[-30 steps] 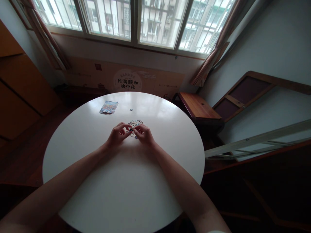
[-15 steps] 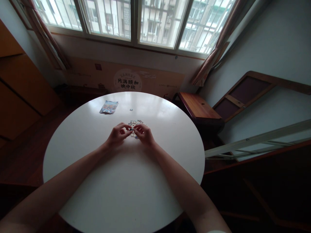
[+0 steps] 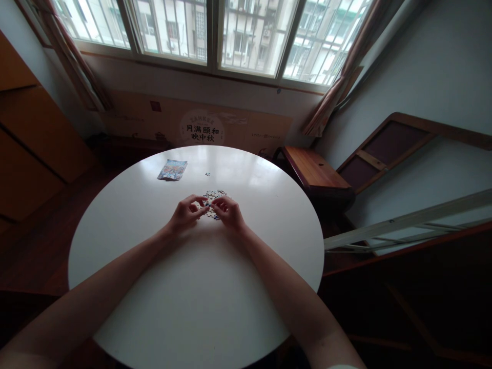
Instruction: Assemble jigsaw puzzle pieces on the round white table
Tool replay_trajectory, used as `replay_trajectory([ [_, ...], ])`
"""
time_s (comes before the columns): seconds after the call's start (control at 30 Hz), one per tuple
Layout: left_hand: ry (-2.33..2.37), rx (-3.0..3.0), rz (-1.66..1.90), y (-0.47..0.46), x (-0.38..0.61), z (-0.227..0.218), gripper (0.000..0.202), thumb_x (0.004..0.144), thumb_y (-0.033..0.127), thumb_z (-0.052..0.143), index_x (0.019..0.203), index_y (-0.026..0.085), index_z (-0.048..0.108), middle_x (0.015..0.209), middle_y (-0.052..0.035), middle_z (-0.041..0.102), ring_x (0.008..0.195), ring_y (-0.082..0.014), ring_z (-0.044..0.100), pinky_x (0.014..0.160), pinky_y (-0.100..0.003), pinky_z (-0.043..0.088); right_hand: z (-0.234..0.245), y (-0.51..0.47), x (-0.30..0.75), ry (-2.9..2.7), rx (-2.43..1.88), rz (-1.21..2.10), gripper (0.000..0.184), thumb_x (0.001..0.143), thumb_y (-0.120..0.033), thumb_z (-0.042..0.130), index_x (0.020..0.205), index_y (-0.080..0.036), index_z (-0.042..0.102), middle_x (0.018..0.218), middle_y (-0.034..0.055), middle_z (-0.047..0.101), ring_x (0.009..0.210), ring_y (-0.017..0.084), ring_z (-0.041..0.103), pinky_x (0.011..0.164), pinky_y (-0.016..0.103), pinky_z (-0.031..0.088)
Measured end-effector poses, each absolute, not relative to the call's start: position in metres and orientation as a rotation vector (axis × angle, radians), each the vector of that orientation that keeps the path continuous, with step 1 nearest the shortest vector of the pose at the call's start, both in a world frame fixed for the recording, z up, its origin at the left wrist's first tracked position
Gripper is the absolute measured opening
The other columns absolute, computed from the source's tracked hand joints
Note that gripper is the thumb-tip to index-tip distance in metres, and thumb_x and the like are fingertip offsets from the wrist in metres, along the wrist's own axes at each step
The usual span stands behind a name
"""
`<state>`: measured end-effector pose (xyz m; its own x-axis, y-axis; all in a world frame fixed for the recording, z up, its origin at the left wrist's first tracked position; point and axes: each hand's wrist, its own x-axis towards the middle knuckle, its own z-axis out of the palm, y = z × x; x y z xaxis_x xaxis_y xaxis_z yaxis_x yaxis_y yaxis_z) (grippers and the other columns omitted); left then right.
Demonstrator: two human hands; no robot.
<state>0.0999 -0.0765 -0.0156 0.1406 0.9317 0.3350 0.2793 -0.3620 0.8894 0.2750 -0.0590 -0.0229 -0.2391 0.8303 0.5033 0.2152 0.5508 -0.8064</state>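
Kinda dim room on my feed: a big barred window runs across the top of the frame, with pinkish curtains hanging at both ends and pale buildings outside. Below it there's a tan wall panel with dark Chinese characters in a light circle, upper middle of the picture. Orange-brown cabinet on the left edge, little wooden bench right of center, up against the wall side. The middle of my view is mostly a round white table, glossy near its far edge.

The stuff being worked on is a loose pile of puzzle pieces, just above the center-left of the frame, a mix of pale and dark bits lying close together. Part of it is hidden from me by the fingers. One lone piece sits apart, a bit above the pile, and a colorful printed packet lies flat to the upper left of that.

Both hands are over the near side of the pile. The left hand comes in from the lower left, the right hand from the lower right, and the fingertips nearly meet. Between them they're pinching a small dark piece, thumbs and fingers on both sides of it. It's too tiny on my screen to tell if it's one piece or a couple joined.
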Motion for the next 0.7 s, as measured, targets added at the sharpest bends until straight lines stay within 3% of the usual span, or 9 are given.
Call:
replay_trajectory([
  [0.33,1.217,1.745,1.296,-0.0759,0.0991,-0.0144,0.028,0.075,0.038,0.069,0.089,0.013,0.068,0.068,-0.0009,0.059,0.046,-0.007,0.051,0.039,-0.018,0.04,-0.0249,-0.0578,0.2761,-1.753,-0.909,0.697,0.01,0.081,-0.027,0.061,0.078,-0.018,0.063,0.071,-0.0003,0.057,0.062,0.01,0.053,0.061,0.023,0.045],
  [0.7,1.213,1.801,1.301,-0.0723,0.098,-0.0196,0.025,0.077,0.037,0.067,0.088,0.014,0.071,0.08,-0.0051,0.065,0.047,-0.0068,0.054,0.041,-0.018,0.042,-0.0226,-0.0597,0.2754,-1.766,-0.888,0.703,0.011,0.079,-0.025,0.062,0.073,-0.017,0.062,0.067,-0.0015,0.055,0.059,0.009,0.05,0.058,0.022,0.042],
])
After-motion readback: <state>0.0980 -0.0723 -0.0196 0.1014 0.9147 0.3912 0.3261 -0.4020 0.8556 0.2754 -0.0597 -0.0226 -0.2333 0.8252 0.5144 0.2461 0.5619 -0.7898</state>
